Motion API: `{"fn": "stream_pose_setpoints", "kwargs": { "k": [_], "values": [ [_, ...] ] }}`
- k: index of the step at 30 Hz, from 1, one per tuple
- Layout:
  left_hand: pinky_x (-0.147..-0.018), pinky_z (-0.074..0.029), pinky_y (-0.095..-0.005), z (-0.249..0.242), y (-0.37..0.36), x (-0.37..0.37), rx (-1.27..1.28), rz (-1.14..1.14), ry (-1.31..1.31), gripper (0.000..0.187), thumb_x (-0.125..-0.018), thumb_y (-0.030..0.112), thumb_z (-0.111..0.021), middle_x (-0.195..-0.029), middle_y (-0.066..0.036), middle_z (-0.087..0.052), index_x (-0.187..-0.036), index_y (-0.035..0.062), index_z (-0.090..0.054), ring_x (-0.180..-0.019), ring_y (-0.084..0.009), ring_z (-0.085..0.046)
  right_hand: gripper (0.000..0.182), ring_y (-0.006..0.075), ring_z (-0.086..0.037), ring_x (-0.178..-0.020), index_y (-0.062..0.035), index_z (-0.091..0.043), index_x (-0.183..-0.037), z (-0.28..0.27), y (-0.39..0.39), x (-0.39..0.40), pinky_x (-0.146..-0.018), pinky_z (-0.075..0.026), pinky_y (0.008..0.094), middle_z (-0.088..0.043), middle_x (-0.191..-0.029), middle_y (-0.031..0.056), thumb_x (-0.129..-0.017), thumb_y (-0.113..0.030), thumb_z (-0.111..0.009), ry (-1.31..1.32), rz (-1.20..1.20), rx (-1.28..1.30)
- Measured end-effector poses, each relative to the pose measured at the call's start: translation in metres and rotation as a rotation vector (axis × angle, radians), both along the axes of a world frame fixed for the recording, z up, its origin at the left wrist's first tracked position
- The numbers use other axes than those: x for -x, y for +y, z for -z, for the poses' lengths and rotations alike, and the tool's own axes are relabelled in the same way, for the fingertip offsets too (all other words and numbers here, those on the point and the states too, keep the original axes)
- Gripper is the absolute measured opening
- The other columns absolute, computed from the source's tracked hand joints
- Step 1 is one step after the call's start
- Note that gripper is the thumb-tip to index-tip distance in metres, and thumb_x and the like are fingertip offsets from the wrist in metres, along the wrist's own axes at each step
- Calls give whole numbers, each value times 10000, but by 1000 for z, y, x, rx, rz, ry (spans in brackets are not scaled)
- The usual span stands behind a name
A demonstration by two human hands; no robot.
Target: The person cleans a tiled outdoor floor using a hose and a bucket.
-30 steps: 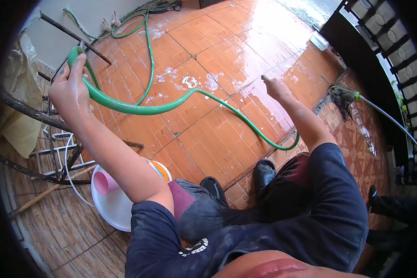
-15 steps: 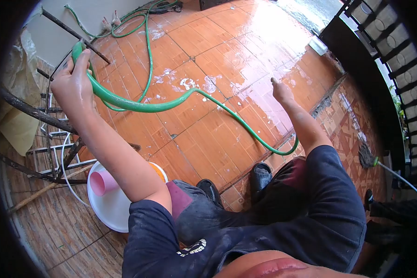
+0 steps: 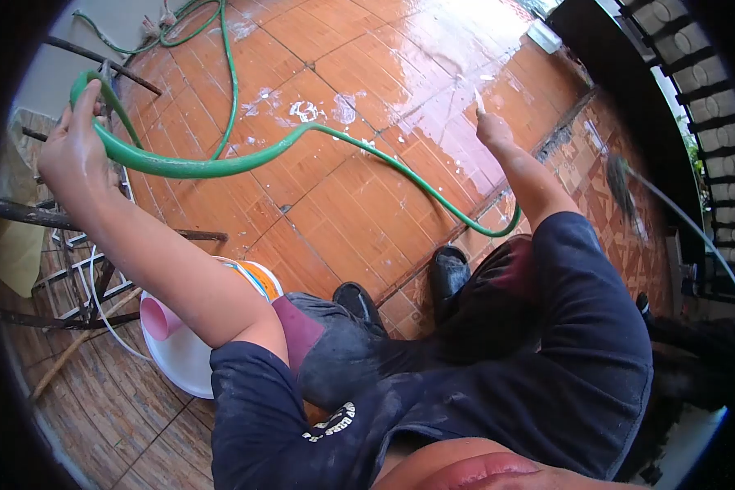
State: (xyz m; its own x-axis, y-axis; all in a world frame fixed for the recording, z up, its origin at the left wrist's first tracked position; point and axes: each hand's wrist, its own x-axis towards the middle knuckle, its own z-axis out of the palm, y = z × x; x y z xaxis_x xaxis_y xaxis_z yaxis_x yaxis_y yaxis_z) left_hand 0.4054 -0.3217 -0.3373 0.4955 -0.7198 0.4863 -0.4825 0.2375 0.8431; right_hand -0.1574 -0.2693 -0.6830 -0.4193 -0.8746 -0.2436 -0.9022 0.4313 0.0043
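A thick green garden hose (image 3: 212,168) bends through my left hand (image 3: 77,143), which is raised at the left with fingers closed around the bend. From there the hose sags across the view, thins past a kink and curves back under my right forearm. My right hand (image 3: 494,129) is stretched forward over the wet tiles, its fingers closed. The hose runs up behind that forearm toward the hand; its end is hidden. A pale streak, perhaps water, shows just ahead of the fingers. Beneath lies the wet orange tiled floor (image 3: 343,212) with white splotches.
By my left elbow stands a white bucket (image 3: 180,359) with a pink cup (image 3: 159,317) on top. Dark metal bars (image 3: 33,214) and a white rack are at the left. A long-handled mop (image 3: 621,186) rests on the patterned tiles to the right, near a black gate (image 3: 621,90).
My left hand and the hose bend have shifted left and slightly up in view. The mop head has moved up in the picture. My right hand has risen a little.
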Motion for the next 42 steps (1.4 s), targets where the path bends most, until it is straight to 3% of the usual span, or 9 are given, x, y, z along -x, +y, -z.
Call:
{"fn": "stream_pose_setpoints", "kwargs": {
  "k": [6, 8, 12, 18, 21, 22, 30, 34, 42],
  "values": [
    [-584, -406, -295, -1, -10, -16, -59, 19, -8, 362, -746, 276, -789, -729, -35, -602, -858, -57, -702, -672, -120, -532, 326, 356, -656, -952, -120, -555, -1218, 12, 31, -7, -766, -536, 483, -661, -1038, 196, -929, -96, -406, -11, -222, -121],
    [-746, -443, -427, -3, -15, -23, -284, -95, -29, 481, -707, 449, -796, -860, -44, -581, -920, 31, -691, -814, -169, -540, 377, 361, -663, -913, -132, -548, -1237, 11, 49, -18, -737, -539, 485, -664, -998, 206, -894, -55, -414, 5, -309, -214],
    [-681, -454, -417, -8, -27, -12, -246, -91, -79, 420, -724, 352, -763, -833, -107, -600, -897, -22, -685, -751, -207, -553, 415, 371, -669, -873, -144, -542, -1255, 13, 90, -22, -723, -539, 489, -668, -936, 220, -878, -27, -414, 2, -365, -268],
    [-583, -469, -403, -10, -30, 17, -157, -113, -131, 330, -749, 205, -713, -793, -200, -629, -863, -102, -677, -656, -263, -573, 398, 379, -666, -877, -134, -536, -1254, 53, 77, 38, -746, -533, 497, -667, -951, 223, -887, -50, -408, 90, -55, -181],
    [-534, -477, -396, -10, -21, 42, -219, -314, -105, 287, -762, 132, -688, -772, -247, -643, -846, -142, -673, -609, -292, -583, 399, 380, -669, -857, -138, -525, -1262, 23, 75, 14, -714, -533, 496, -667, -946, 223, -886, -56, -415, 43, -259, -176],
    [-527, -467, -400, -3, 9, 41, 72, 34, -194, 281, -733, 110, -706, -782, -258, -645, -837, -149, -673, -602, -297, -576, 410, 378, -670, -851, -146, -519, -1270, 23, 73, 8, -698, -534, 493, -668, -934, 221, -885, -53, -415, 16, -361, -141],
    [-557, -460, -401, 22, 14, 14, 153, 75, -210, 251, -723, 111, -712, -798, -228, -645, -820, -118, -682, -624, -289, -569, 351, 386, -640, -672, -224, -525, -1285, 65, 62, -70, -580, -488, 497, -630, -710, 211, -945, -161, -459, -121, -817, -225],
    [-584, -456, -407, 35, 26, 9, 136, 64, -171, 263, -731, 136, -705, -823, -223, -642, -841, -102, -682, -654, -289, -569, 358, 384, -639, -661, -257, -522, -1302, 62, 61, -103, -567, -482, 496, -632, -706, 201, -957, -195, -447, -144, -816, -219],
    [-640, -450, -420, 46, 43, 0, 117, 58, -147, 288, -749, 186, -691, -872, -213, -637, -882, -69, -681, -716, -291, -571, 388, 396, -659, -860, -121, -557, -1251, 51, 63, -63, -708, -512, 517, -656, -936, 246, -901, -62, -401, -13, -476, -245]
  ]
}}
